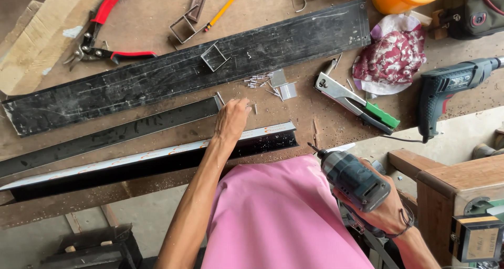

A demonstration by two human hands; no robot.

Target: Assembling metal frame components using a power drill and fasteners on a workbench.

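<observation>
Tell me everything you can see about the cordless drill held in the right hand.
The cordless drill has a dark teal-grey body that looks like plastic, with a thin bit fitted at its front. The bit points up and left, toward the end of the black metal channel lying on the workbench, without touching it. The right hand grips its handle, so the lower part is hidden. Nothing else touches it.

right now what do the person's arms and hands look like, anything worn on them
Both arms are bare from what shows, slim, with no sleeves reaching the forearms. The left hand has no glove, ring or watch visible. The right hand is also gloveless, with a thin dark band around the wrist. A pink garment covers the body between the arms.
</observation>
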